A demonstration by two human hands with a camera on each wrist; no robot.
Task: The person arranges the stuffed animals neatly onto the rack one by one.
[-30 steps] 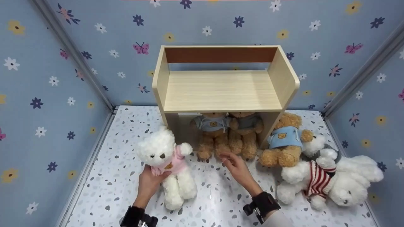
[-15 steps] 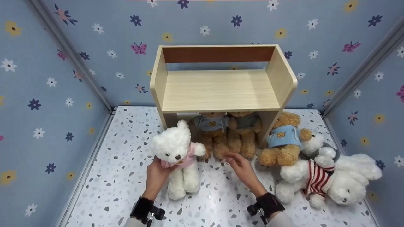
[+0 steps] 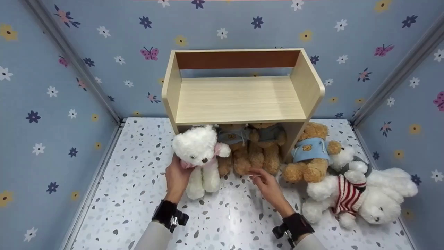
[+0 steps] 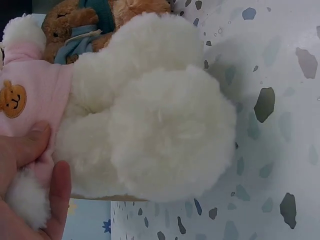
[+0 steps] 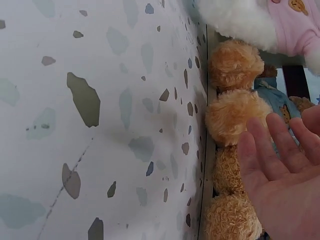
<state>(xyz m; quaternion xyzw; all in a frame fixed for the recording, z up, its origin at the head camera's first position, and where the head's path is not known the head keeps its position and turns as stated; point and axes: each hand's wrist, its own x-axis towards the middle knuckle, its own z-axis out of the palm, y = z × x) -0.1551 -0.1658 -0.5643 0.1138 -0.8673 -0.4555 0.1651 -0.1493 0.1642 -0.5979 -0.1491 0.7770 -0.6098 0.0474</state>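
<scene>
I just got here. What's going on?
A person's left hand holds a white bear in a pink top at the left front of a wooden shelf, beside two brown bears inside it. The right hand, fingers relaxed, is near their feet. Right of the shelf are a third brown bear, a white toy in red stripes and another in grey.

Clocked from the right hand in the head view, the shelf's lower bay is obstructed: two brown bears stand at 11 to 12, and the white bear, gripped by the left hand, fronts its left part at 10. A blue-shirted bear obstructs 2; a striped-sweater plush obstructs 3. Bare tabletop at 8 is passable.
</scene>
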